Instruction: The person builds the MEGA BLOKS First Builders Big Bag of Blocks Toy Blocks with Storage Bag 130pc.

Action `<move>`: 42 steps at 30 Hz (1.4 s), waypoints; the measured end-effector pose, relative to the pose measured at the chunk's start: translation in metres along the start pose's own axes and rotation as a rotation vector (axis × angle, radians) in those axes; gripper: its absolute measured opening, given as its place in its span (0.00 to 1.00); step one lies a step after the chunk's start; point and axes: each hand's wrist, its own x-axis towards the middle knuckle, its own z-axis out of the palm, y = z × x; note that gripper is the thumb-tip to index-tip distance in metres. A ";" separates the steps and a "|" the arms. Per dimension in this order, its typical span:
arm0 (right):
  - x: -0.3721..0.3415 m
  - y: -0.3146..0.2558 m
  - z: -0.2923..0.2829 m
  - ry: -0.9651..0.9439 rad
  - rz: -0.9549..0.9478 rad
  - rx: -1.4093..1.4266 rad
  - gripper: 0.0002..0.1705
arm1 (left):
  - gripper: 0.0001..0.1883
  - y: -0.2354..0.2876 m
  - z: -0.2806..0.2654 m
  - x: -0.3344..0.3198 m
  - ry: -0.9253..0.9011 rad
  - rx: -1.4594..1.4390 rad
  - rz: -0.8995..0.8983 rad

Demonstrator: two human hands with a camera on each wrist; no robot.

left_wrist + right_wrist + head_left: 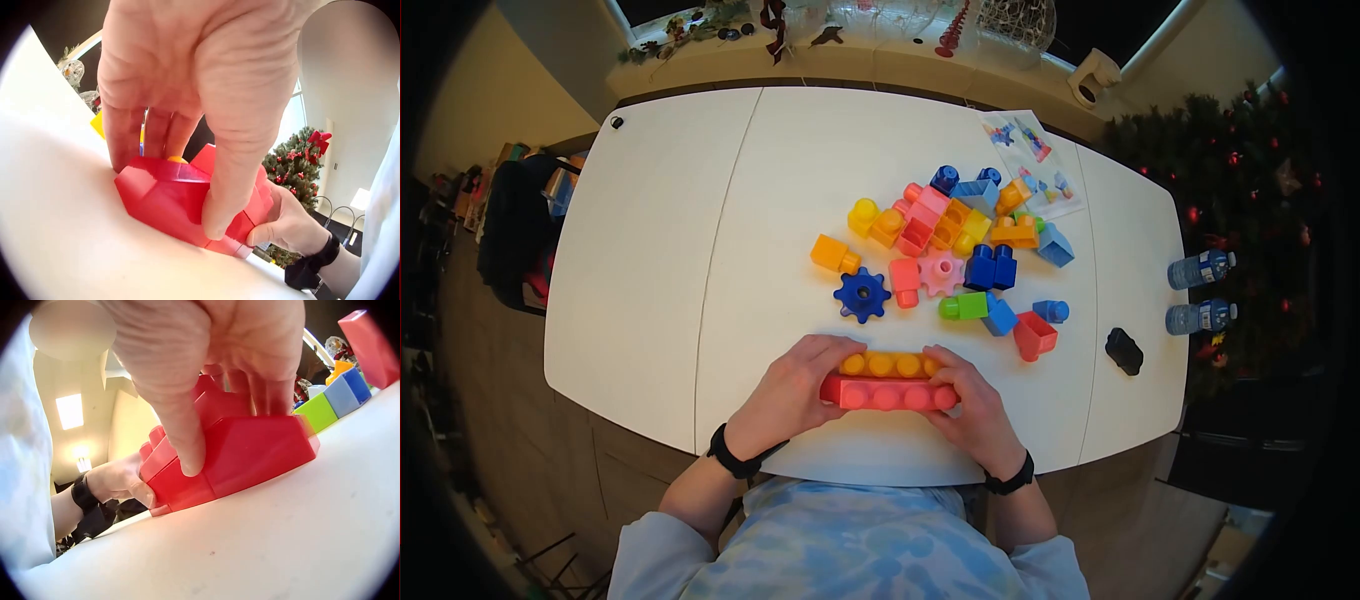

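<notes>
Room with a decorated Christmas tree (295, 169) off to one side; white table (630, 260) takes up most of the head view. Loose toy blocks (927, 205) spread beyond the hands, picture sheet (1055, 190) on the far side of them, water bottles (1197, 271) over at the right edge. Left hand (795, 385) and right hand (972, 405) grip opposite ends of a red block piece (890, 396), close to the near table edge; thumbs on the near face, fingers round the far side, each grip closed down to the piece's thickness. Red piece rests on the table, seams showing; orange studded block (882, 364) sits along its far side, can't tell if joined. Blue gear (863, 293) lies loose, untouched. Step in hand looks like lining up or pressing blocks together; next move probably calls for even pressure from both hands, seams kept flush
</notes>
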 end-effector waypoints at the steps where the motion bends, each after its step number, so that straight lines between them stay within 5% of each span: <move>1: 0.001 -0.001 -0.001 -0.001 0.003 -0.001 0.27 | 0.37 0.000 0.001 0.001 -0.001 -0.003 0.000; 19: 0.017 -0.025 -0.041 -0.033 0.045 0.096 0.26 | 0.41 0.003 0.005 0.000 0.076 0.085 0.071; 21: 0.030 -0.023 -0.058 0.058 -0.129 -0.079 0.25 | 0.45 0.006 0.007 -0.002 0.111 0.035 0.032; 24: 0.063 -0.034 -0.069 -0.042 -0.075 -0.204 0.24 | 0.47 0.002 0.009 -0.003 0.072 0.035 -0.016; 34: 0.118 0.004 -0.018 -0.233 -0.112 -0.457 0.28 | 0.45 -0.003 0.017 -0.005 0.146 0.045 0.032; 42: 0.119 0.009 0.009 -0.061 -0.090 -0.581 0.18 | 0.48 -0.005 0.019 -0.004 0.136 0.088 0.049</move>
